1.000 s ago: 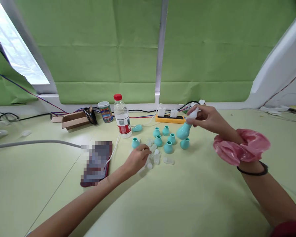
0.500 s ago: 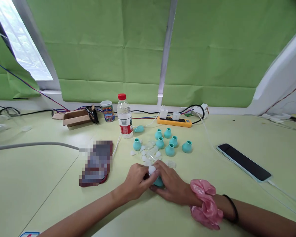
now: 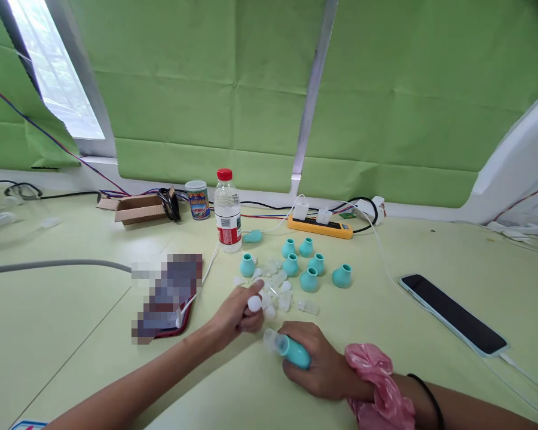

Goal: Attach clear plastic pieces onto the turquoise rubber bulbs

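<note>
Right hand (image 3: 316, 364) wraps teal bulb (image 3: 296, 352); left hand (image 3: 237, 313) pinches white cap (image 3: 254, 303)
Bulb's clear nozzle tilted toward the cap, apparently for fitting; loose caps (image 3: 275, 286) near

Water bottle (image 3: 227, 210), tin can (image 3: 198, 200), cardboard box (image 3: 137, 208), yellow power strip (image 3: 320, 226), black phone (image 3: 452, 312) charging on tabletop (image 3: 72, 310).

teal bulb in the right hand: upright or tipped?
Tipped. The teal bulb lies nearly sideways in the right hand, its clear nozzle pointing left toward the left hand.

Bulbs (image 3: 308, 266) lie behind both hands (bottle (image 3: 227, 210) left, phone (image 3: 454, 313) right).
</note>
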Tool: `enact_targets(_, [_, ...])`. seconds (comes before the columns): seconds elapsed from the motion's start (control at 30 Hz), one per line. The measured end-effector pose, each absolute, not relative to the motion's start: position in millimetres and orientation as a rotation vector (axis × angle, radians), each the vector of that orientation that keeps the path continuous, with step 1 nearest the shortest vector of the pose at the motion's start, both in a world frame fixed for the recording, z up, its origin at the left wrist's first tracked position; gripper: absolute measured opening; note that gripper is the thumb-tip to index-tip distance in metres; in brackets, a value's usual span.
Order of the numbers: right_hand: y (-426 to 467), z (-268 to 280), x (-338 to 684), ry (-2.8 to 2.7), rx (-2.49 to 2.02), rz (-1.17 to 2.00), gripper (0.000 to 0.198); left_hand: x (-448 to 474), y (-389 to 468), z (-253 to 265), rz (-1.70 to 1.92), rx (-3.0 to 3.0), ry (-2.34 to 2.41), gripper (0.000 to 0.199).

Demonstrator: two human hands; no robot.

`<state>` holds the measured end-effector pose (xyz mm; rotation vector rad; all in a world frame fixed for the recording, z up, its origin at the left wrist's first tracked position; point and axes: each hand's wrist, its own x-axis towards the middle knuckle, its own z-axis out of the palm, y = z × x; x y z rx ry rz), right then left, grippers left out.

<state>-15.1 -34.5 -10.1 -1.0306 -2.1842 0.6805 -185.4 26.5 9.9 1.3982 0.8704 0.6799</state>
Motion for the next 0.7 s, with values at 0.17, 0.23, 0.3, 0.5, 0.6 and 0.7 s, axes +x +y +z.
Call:
enact_targets(0.17, [-26.9, -4.9, -15.2, -2.028, -1.064, 1.036, 0.003, -200.9, 46.9, 10.0, 0.883, 2.160, 1.350, 0.035])
enact_targets(0.23, [-25.1, -4.9, -15.0, -1.925, -1.088, 1.140, 0.003, -204.0, 51.9, 4.6, 0.723, 2.385, 1.471, 0.023])
enact_targets(0.3, [-23.3, -6.4, -14.8, -1.777, -1.124, 1.251, 0.010, -205.0, 53.9, -1.4, 0.590, 2.485, 1.521, 0.024])
enact_targets(0.5, [-14.9, -13.0, -14.8, -1.438, -1.034, 1.492, 0.031, -199.5, 40.5, -3.6, 0.839, 2.561, 1.471, 0.021])
enact_targets(0.6, [-13.9, -14.7, -16.8, -1.379, -1.019, 1.526, 0.037, -190.7, 26.3, -0.9, 0.991, 2.426, 1.172, 0.017])
enact_targets(0.7, [-16.4, -13.4, -18.7, -1.391, -1.018, 1.525, 0.039, -181.7, 15.3, -0.4, 0.976, 2.124, 0.987, 0.018])
